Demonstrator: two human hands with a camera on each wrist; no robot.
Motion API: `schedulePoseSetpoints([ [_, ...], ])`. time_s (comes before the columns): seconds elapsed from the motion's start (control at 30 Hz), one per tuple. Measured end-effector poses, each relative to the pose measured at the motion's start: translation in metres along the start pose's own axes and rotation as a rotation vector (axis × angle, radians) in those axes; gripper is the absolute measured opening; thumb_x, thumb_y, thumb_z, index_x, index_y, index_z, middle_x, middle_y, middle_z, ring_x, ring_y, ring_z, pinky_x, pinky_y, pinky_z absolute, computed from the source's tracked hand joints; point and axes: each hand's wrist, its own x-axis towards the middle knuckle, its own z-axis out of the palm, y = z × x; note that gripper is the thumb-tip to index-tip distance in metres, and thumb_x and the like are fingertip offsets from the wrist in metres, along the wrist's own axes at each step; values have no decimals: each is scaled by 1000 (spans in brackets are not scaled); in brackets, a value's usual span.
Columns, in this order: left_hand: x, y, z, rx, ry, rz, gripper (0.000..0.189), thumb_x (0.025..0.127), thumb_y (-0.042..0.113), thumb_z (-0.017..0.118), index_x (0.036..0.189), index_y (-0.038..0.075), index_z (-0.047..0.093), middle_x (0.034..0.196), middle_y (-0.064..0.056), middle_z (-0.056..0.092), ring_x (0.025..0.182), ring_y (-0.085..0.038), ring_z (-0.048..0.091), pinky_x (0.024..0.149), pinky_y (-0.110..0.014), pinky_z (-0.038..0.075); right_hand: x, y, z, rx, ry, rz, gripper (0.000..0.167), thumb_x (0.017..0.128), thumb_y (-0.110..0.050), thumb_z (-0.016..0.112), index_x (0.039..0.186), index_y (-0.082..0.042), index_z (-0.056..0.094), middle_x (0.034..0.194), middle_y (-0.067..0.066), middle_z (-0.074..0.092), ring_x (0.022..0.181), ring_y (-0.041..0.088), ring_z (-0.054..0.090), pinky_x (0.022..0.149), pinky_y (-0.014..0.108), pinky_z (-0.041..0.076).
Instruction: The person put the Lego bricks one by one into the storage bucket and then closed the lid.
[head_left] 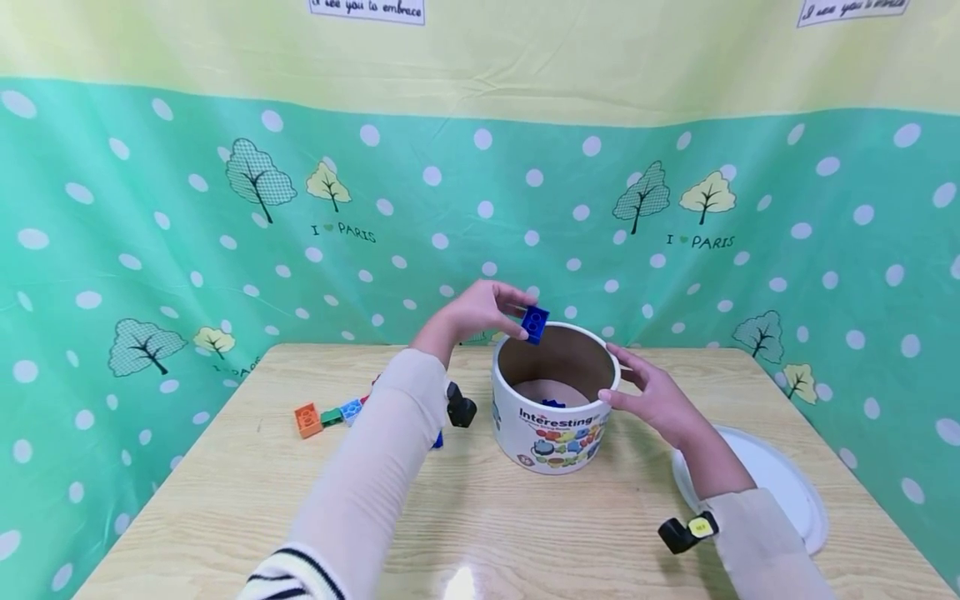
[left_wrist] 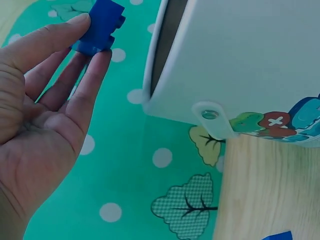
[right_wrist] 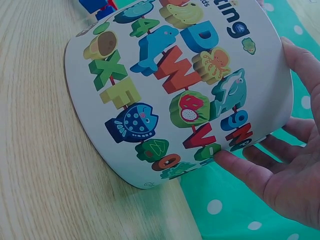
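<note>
My left hand (head_left: 480,312) pinches a dark blue building brick (head_left: 535,325) between thumb and fingertips. It holds the brick just over the left rim of a round white bucket (head_left: 551,437); in the left wrist view the brick (left_wrist: 102,25) shows its studs toward the bucket's wall. Spread along the bucket's right side, my right hand (head_left: 652,400) touches it near the rim with thumb and fingers. The right wrist view has the fingertips against the printed wall (right_wrist: 200,135). Inside the bucket lies another blue brick (head_left: 553,403), mostly hidden by the front wall.
Left of the bucket, an orange brick (head_left: 307,421), a green brick (head_left: 331,417) and a light blue brick (head_left: 350,410) lie in a row, partly behind my left sleeve. A blue brick (head_left: 438,440) peeks out beside that sleeve. A white lid (head_left: 783,483) lies under my right forearm.
</note>
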Motion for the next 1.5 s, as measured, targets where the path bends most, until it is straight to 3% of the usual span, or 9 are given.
schedulePoseSetpoints([
  [0.33,3,-8,4,-66,-8,-120,57,76,-7,78,129,8,63,122,-7,65,100,-22,67,88,-35,55,0,-2,-1,0,-7,-8,86,88,-32,74,156,-20,24,158,18,22,140,46,23,102,65,36],
  [0.5,5,-11,8,-140,-40,-130,57,76,-10,76,130,4,61,125,-13,63,101,-26,67,88,-41,55,-1,-1,-2,-6,-9,-10,86,88,-32,74,156,-20,23,158,18,21,141,46,23,102,66,34],
  [0.63,6,-13,12,-140,-41,-130,53,77,-9,76,126,7,64,123,-16,63,102,-24,66,87,-39,55,-1,0,-2,7,-11,-17,86,88,-31,75,156,-19,24,158,18,21,141,46,23,103,65,34],
  [0.97,6,-17,12,-124,-35,-96,49,80,-2,77,126,9,66,126,-15,64,107,-22,65,89,-33,54,0,1,-2,-3,-14,-16,85,88,-32,74,156,-20,24,158,18,22,140,47,23,102,66,35],
  [1.2,0,-16,10,-153,-49,-31,48,79,-7,75,125,4,65,129,-22,59,118,-35,58,87,-33,55,-1,2,-2,2,-18,-16,85,88,-29,74,156,-17,24,158,18,21,141,47,23,105,66,30],
  [1.5,-16,-25,2,-95,41,53,41,80,-1,78,119,3,68,120,-15,66,111,-29,63,89,-34,54,1,1,-3,-4,-21,-18,86,88,-30,74,156,-19,24,158,18,21,141,47,23,104,65,32],
])
